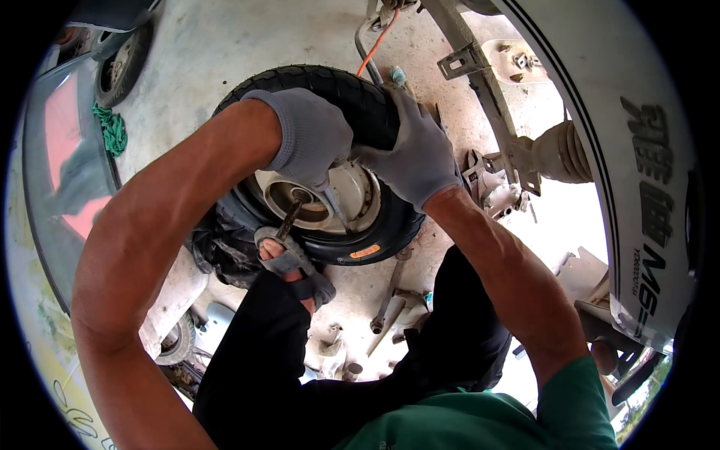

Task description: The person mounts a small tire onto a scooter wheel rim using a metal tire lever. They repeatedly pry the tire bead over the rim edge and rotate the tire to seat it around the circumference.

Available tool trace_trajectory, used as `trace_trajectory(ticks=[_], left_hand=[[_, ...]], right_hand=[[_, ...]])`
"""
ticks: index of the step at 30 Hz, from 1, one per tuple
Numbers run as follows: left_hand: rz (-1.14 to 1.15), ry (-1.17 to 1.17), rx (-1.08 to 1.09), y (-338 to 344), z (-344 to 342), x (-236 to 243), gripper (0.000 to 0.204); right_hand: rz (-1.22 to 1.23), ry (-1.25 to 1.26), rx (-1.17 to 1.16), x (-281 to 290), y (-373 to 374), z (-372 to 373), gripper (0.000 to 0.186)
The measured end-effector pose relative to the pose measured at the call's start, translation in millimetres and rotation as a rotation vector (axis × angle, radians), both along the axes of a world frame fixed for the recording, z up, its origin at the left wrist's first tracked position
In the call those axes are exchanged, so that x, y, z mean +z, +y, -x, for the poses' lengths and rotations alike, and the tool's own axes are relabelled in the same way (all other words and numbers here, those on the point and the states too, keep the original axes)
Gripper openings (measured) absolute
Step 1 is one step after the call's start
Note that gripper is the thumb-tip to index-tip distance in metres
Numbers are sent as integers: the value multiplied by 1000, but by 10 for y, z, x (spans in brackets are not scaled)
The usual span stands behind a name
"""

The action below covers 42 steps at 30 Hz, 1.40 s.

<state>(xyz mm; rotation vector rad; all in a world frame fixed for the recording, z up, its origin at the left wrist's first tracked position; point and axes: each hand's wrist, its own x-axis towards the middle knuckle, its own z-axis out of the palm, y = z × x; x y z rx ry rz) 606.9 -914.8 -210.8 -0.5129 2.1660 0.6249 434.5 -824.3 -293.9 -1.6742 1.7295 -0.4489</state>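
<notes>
A black tire (319,79) on a cream-coloured wheel rim (364,196) lies on the floor before me. My left hand (309,135), in a grey knit glove, is closed above the rim. A shiny metal tire lever (334,201) comes out below that fist, its lower end at the rim's near edge. My right hand (414,150), gloved too, grips the tire's right side, fingers over the tread and thumb close to the left fist. A dark metal bar (289,219) stands slanted in the hub opening. My sandalled foot (283,259) is at the tire's near left edge.
A white vehicle panel (600,90) curves along the right, beside a metal frame beam (480,86). Metal parts (499,191) and a long bar (390,292) lie on the floor. Left are a vehicle window (67,150), a green cloth (111,129) and another tire (126,69).
</notes>
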Motion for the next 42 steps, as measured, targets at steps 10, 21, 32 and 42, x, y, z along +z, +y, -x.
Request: trace_trajectory(ticks=[10,21,32,42], left_hand=[[68,-36,-83,39,79,156,24],[-65,-38,-41,-126,98,-28,33],[88,53,-1,43,25,-66,32],[83,20,13,103,22,-66,24]], right_hand=[[83,-27,11,-134,44,79,104],[77,-19,24,-132,28,57,106],[-4,-18,15,-49,14,52,105],[3,-32,13,-26,8,36,105]])
